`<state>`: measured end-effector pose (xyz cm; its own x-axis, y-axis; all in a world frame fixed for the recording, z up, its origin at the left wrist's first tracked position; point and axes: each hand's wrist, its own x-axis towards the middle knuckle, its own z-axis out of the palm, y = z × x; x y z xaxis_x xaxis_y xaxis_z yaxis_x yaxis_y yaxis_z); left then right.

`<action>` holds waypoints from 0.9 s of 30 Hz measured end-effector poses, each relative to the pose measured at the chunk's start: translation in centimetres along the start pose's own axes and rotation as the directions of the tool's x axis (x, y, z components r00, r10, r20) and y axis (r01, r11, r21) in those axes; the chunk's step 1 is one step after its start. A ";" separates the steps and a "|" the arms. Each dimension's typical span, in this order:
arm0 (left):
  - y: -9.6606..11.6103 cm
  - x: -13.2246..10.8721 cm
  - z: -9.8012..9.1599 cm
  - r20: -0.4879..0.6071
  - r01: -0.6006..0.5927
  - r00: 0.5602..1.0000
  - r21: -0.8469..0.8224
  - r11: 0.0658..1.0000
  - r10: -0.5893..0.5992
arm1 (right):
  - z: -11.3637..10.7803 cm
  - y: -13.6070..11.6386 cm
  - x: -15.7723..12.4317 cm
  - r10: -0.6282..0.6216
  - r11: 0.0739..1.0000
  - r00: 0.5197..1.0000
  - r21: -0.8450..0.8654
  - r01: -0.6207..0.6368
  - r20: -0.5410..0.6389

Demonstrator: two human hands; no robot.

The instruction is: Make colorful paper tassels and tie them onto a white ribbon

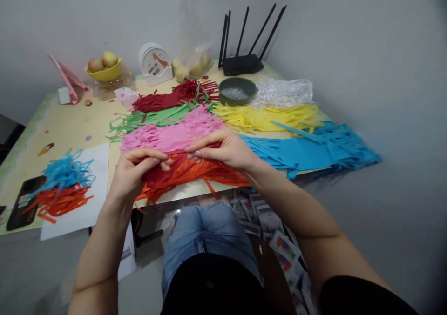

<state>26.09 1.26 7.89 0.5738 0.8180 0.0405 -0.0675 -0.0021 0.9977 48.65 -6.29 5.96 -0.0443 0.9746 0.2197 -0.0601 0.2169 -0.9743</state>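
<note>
Pinches one dark red sheet [178,160] in the left hand [139,167] and the right hand [226,150], with thumb and forefinger drawn nearly together on both. Holds it just on the near side of one pink bundle [171,136]. Nearer than that bundle, one orange bundle [206,171]; beyond it, one green bundle [160,117] and one red bundle [162,101]. To its right, one yellow bundle [267,118], one blue bundle [307,153]; farther back, one router [242,65] with five antennas. To its left, two small piles [68,171] partly on one white paper [100,173].
</note>
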 end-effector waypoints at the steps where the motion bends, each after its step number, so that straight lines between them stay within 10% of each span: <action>1: -0.1 0.0 0.0 0.003 -0.018 1.000 0.008 1.000 0.018 | 0.0 -0.1 0.0 -0.013 1.000 1.000 -0.024 0.013 -0.002; 16: 1.7 1.2 0.0 0.379 -0.293 0.925 0.641 0.709 0.040 | 0.2 -1.1 -1.3 -0.338 0.755 0.911 -0.509 0.413 0.237; 23: -0.1 1.4 -0.3 0.444 -0.573 0.798 0.768 0.286 0.408 | -0.9 -1.6 0.6 -0.019 0.898 0.973 -0.425 0.117 0.228; 27: -0.5 1.3 -0.6 0.378 -0.577 0.777 0.747 0.330 0.504 | -0.2 0.0 2.0 0.120 0.991 0.947 -0.099 -0.094 0.297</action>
<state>26.39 2.72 7.44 0.7199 0.4168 0.5550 0.2561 -0.9027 0.3457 48.73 -4.33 6.37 -0.3456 0.9324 0.1061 0.0435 0.1289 -0.9907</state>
